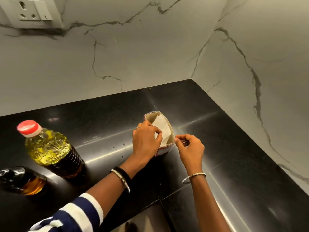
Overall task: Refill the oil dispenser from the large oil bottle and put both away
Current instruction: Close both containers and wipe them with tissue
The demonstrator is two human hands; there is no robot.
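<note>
The large oil bottle (50, 149), clear plastic with yellow oil and a red cap, stands on the black counter at the left. The oil dispenser (21, 180), a dark-topped glass bottle holding amber oil, stands at the lower left, just in front of it. Right of both stands an open cardboard box (164, 124) with white tissue inside. My left hand (145, 141) reaches into the box and pinches the tissue. My right hand (190, 148) pinches the box's near right rim.
The black counter (234, 156) meets white marble walls in a corner at the back right. A wall socket (30, 12) sits at the top left. The counter's front edge runs below my forearms.
</note>
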